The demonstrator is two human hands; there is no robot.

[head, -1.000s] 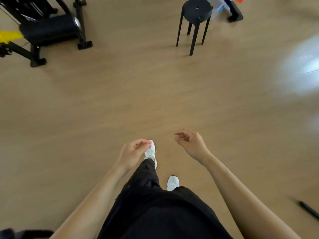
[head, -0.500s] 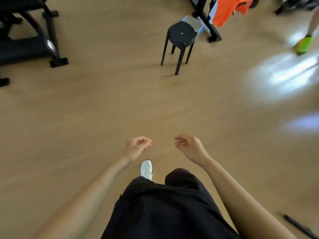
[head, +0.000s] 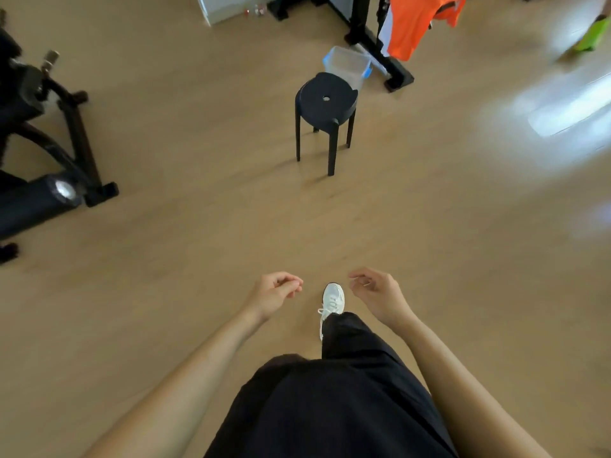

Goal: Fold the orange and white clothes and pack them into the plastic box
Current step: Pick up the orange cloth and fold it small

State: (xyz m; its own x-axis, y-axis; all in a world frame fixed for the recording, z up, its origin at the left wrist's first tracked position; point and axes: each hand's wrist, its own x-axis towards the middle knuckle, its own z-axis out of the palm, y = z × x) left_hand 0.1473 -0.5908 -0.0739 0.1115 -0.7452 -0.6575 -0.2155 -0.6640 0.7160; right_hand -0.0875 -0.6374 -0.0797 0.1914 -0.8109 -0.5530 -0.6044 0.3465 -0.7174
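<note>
Orange and white clothes (head: 415,24) hang near the clear plastic box (head: 347,64), well ahead. Left hand (head: 274,292) and right hand (head: 377,292): each grip loosely curled, empty. Step is likely the approach; next, unhang the garment.

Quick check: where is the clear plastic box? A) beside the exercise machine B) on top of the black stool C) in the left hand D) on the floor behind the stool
D: the plastic box sits on the floor just beyond the black stool.
</note>
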